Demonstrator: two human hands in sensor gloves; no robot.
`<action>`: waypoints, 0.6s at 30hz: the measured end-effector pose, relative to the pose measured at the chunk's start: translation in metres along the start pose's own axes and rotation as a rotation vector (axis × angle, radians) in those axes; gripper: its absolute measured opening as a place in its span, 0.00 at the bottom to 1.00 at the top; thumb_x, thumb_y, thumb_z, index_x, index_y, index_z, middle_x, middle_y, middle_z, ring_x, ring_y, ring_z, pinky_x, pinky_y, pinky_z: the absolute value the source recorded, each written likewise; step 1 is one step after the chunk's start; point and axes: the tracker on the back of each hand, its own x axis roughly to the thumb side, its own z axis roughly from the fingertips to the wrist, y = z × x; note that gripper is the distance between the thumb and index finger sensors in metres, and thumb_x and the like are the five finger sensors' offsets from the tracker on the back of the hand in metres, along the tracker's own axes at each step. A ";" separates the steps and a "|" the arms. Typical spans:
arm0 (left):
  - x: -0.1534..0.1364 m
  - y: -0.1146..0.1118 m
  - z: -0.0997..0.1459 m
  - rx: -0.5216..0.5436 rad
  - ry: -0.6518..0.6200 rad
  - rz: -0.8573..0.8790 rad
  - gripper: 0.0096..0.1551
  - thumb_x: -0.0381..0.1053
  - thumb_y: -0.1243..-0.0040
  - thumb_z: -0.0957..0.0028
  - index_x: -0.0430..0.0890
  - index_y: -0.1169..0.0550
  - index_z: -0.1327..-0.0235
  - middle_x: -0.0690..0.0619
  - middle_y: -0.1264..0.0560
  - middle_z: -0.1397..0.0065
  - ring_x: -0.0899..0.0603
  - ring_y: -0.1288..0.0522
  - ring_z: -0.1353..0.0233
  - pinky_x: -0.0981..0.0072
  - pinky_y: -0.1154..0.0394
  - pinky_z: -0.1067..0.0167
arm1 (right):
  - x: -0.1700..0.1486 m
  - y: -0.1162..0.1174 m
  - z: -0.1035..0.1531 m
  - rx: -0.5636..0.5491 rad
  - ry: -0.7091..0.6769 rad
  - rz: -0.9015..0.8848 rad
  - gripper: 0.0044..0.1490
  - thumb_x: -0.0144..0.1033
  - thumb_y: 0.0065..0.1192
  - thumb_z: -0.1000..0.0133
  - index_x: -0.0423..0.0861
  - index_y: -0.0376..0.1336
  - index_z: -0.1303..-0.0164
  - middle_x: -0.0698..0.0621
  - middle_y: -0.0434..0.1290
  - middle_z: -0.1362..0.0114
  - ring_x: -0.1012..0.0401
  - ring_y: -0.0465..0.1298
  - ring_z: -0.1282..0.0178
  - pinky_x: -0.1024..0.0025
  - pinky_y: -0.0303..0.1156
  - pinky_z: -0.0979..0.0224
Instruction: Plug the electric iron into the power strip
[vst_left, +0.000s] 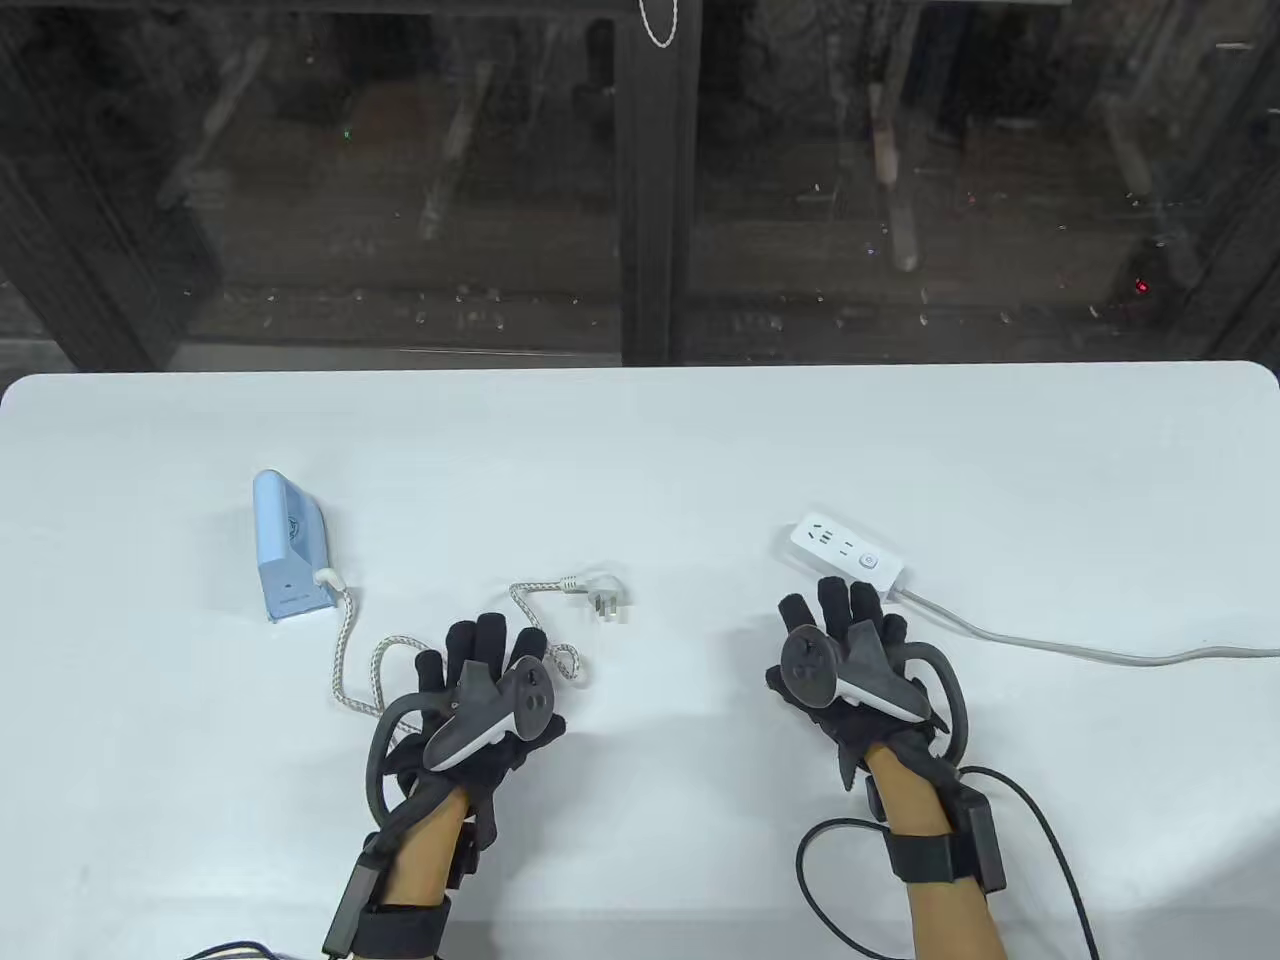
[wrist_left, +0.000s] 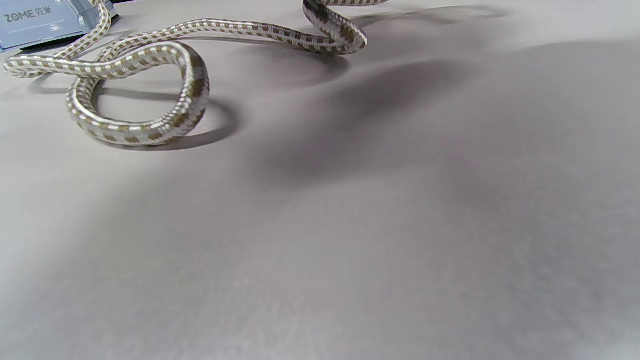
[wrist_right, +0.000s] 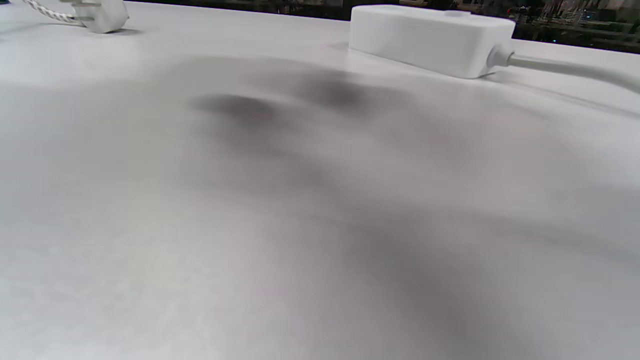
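A light blue electric iron (vst_left: 290, 548) stands at the table's left; it also shows in the left wrist view (wrist_left: 40, 22). Its braided cord (vst_left: 345, 640) runs in loops (wrist_left: 150, 65) to a white plug (vst_left: 605, 600) lying loose mid-table, also in the right wrist view (wrist_right: 102, 15). A white power strip (vst_left: 848, 551) lies at the right, its sockets facing up (wrist_right: 430, 40). My left hand (vst_left: 480, 650) is over the cord's loops, fingers stretched out, holding nothing. My right hand (vst_left: 840, 610) is just in front of the strip, fingers stretched out, holding nothing. No fingers show in either wrist view.
The white table (vst_left: 640, 450) ends at a dark window wall behind. The strip's grey cable (vst_left: 1050, 645) runs off to the right edge, also visible in the right wrist view (wrist_right: 575, 67). Black glove cables (vst_left: 830, 880) hang by my right forearm.
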 end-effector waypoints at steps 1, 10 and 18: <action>-0.001 0.000 0.000 0.000 0.002 0.006 0.50 0.73 0.70 0.53 0.63 0.71 0.25 0.50 0.79 0.19 0.37 0.76 0.17 0.37 0.67 0.20 | 0.000 0.001 -0.001 0.007 0.001 0.000 0.48 0.58 0.36 0.39 0.52 0.26 0.17 0.35 0.23 0.13 0.33 0.29 0.18 0.30 0.39 0.22; -0.002 0.002 0.001 0.009 0.002 0.020 0.50 0.73 0.70 0.53 0.63 0.72 0.25 0.50 0.79 0.19 0.37 0.76 0.18 0.37 0.67 0.20 | -0.006 -0.003 -0.006 -0.005 0.047 -0.019 0.51 0.59 0.38 0.39 0.51 0.24 0.17 0.33 0.23 0.14 0.31 0.30 0.19 0.28 0.41 0.22; -0.003 0.006 0.002 0.024 0.002 0.037 0.50 0.73 0.70 0.53 0.63 0.72 0.25 0.50 0.79 0.19 0.37 0.76 0.18 0.37 0.67 0.20 | -0.026 -0.018 -0.030 0.004 0.147 -0.053 0.55 0.59 0.41 0.40 0.50 0.20 0.19 0.31 0.19 0.16 0.29 0.28 0.20 0.27 0.40 0.22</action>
